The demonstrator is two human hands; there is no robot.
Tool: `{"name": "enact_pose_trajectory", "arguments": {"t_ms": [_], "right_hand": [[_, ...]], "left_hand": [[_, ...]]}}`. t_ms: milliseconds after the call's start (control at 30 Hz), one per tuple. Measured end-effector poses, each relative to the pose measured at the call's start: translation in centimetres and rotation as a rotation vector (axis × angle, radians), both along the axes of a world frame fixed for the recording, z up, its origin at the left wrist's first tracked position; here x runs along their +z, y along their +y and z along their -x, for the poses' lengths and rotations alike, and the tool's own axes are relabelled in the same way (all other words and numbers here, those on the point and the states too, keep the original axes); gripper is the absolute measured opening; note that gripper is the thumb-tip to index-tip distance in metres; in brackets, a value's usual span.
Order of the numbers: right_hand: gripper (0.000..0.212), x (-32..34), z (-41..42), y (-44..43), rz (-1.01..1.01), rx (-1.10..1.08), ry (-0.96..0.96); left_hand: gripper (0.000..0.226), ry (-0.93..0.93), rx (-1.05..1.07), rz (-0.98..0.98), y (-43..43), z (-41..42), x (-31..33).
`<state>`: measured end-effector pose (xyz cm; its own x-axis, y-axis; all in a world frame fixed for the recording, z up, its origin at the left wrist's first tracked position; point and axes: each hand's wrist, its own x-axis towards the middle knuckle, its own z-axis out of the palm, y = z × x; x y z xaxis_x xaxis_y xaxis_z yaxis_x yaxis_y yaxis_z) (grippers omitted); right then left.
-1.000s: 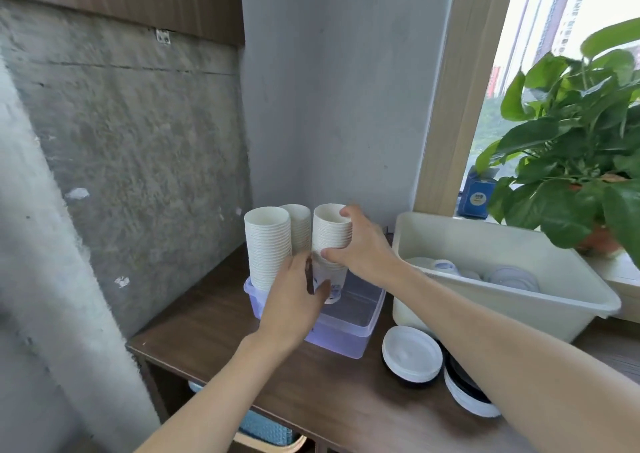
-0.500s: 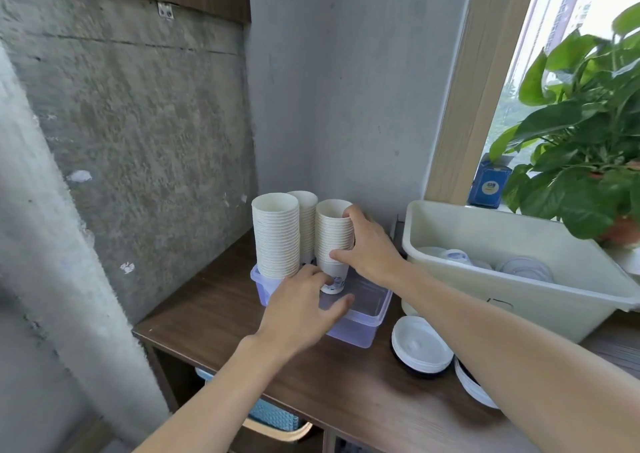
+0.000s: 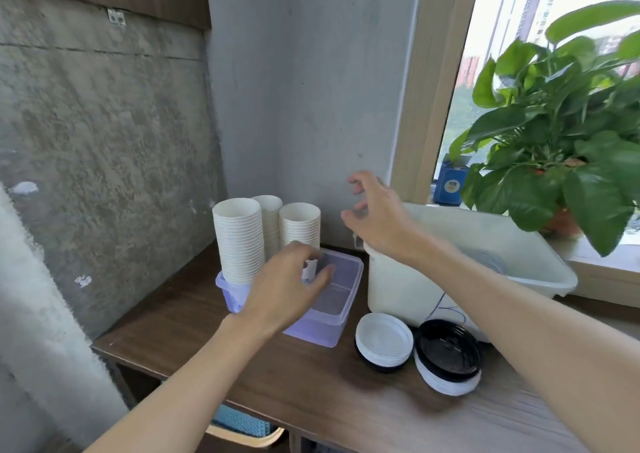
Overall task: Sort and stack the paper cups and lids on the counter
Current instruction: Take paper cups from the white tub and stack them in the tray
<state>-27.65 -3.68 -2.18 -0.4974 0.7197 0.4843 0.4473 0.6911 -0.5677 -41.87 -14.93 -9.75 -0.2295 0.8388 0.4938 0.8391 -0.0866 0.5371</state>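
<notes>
now: cups (image 3: pixel 299 225) stand stacked, lids (image 3: pixel 384 340) lie nearer your right grip (image 3: pixel 377 217)

three stacks of paper cups stand close together at the far left end of the clear plastic box (image 3: pixel 339 300), rims up, long axes upright. your left grip (image 3: pixel 287 279) reaches into the box at the foot of the right-hand stack. its fingers curl close to the bottom cup, but blur hides whether they pinch it or only touch it, so that cannot be told. your right grip hangs in the air between the cup stacks and the white tub (image 3: pixel 398 286), fingers spread and loose, holding nothing.

the lids lie on the worktop (image 3: pixel 311 383), to the right of the box and nearer to you. a white pile sits just beside a second pile topped with a black lid (image 3: pixel 448 355), and that second pile looks tilted, close against the tub's front wall.

by the look of it the cups are in order and the lids are the likely next job. they lie below your right grip and back toward you, so the right arm is the nearer one. the left would have to cross over the box. what lies inside the tub is too blurred to name.
</notes>
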Motion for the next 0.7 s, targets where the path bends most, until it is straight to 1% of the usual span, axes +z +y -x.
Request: {"name": "enact_pose_trajectory", "arguments": {"t_ms": [33, 100, 200, 267, 367, 433, 500, 600, 700], "right_hand": [[0.046, 0.5, -1.5, 0.7, 0.023, -0.048, -0.017], [0.046, 0.9, -4.9, 2.2, 0.138, -0.139, -0.116], [0.056, 0.3, -9.5, 3.5, 0.309, -0.236, -0.246], [0.061, -0.6, -11.1, 4.0, 0.411, -0.268, -0.27], [0.07, -1.6, -12.0, 4.7, 0.548, -0.271, -0.26], [0.076, -1.8, -11.9, 5.1, 0.551, -0.229, -0.281], [0.081, -1.8, -11.4, 5.2, 0.522, -0.183, -0.378], [0.082, -1.8, -10.3, 5.3, 0.514, -0.197, -0.477], [0.071, -2.1, -9.4, 5.3, 0.529, -0.167, -0.584]], "left_hand": [[0.027, 0.011, -0.016, -0.011, 0.5, -0.6, 0.6], [0.025, 0.045, -0.064, -0.027, 1.9, -1.9, 2.0], [0.025, 0.091, -0.18, -0.031, 4.2, -4.1, 3.5], [0.031, 0.133, -0.255, 0.033, 5.6, -5.4, 3.8], [0.037, 0.248, -0.263, 0.088, 6.9, -6.2, 3.5], [0.054, 0.26, -0.239, 0.093, 7.1, -6.1, 3.4], [0.064, 0.254, -0.235, 0.093, 7.2, -5.9, 3.4], [0.058, 0.266, -0.246, 0.108, 7.3, -5.9, 3.7], [0.047, 0.276, -0.258, 0.126, 7.3, -5.9, 3.9]]}}
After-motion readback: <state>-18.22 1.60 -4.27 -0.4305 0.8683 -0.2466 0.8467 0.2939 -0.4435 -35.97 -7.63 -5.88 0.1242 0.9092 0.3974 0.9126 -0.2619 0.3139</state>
